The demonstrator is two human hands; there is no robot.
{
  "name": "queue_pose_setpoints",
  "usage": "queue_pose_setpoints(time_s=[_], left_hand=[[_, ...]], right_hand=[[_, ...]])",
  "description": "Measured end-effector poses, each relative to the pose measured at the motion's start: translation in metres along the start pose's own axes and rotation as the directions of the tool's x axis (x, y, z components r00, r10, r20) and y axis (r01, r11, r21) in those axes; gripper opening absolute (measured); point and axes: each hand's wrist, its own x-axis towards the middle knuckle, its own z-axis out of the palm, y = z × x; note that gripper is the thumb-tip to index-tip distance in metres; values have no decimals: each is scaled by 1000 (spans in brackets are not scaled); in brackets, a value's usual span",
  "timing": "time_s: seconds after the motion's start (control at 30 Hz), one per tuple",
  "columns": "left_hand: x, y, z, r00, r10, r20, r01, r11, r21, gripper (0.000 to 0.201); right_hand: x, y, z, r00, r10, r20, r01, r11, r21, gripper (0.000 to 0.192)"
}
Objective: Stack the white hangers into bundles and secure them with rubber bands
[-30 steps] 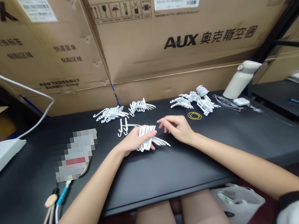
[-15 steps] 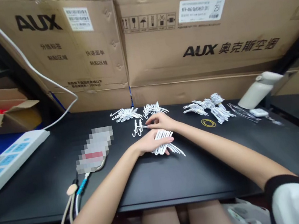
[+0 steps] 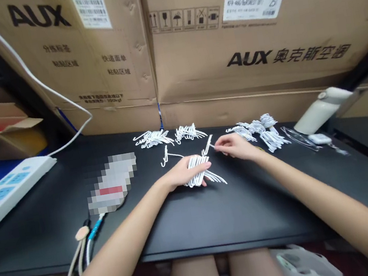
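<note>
Between the desk's [image 3: 191, 221] front and back edges, the left hand [image 3: 183, 174] clasped a bundle of white hooks [image 3: 196, 179], while the right hand [image 3: 236, 146] pinched a single hook [image 3: 208, 145] beside it. More piled hooks [image 3: 153, 138] lay near the back edge.

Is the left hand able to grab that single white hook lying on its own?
Probably not easily: the left hand is already full, gripping a bundle of white hooks. The single hook does lie close by, though.

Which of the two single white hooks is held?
The held hook is pinched by the right hand; the other single hook lies on the black table, beyond the left hand.
</note>
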Motion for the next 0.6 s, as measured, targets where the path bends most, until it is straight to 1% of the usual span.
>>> queue_pose_setpoints(time_s=[0.03,0.07,0.1,0.17,0.23,0.3,0.47,0.6], left_hand=[[0,0,1,1000,2,-9,-2,1000,1,38],[1,0,1,1000,2,-18,-2,1000,1,37],[1,0,2,1000,1,-27,-1,1000,-1,37],[3,0,2,999,-4,-53,4,1000,-4,36],[4,-1,3,996,3,-87,-3,1000,-2,36],[6,-1,3,994,13,-111,-12,1000,4,37],[8,-4,3,990,-9,-144,10,1000,12,41],[8,-3,4,985,-24,-172,24,1000,1,40]], right_hand=[[-9,1,-2,998,10,-54,-6,997,75,33],[-17,1,-4,996,21,-85,-7,988,154,33],[-24,1,-4,996,26,-91,-4,973,233,33],[-36,-2,-3,999,29,-35,-16,948,318,33],[-43,-7,-1,999,12,35,-23,945,327,32],[-46,-11,2,998,-8,64,-13,945,327,31],[-47,-14,8,997,-27,68,1,934,358,29],[-46,-13,6,996,-53,78,21,931,365,29]])
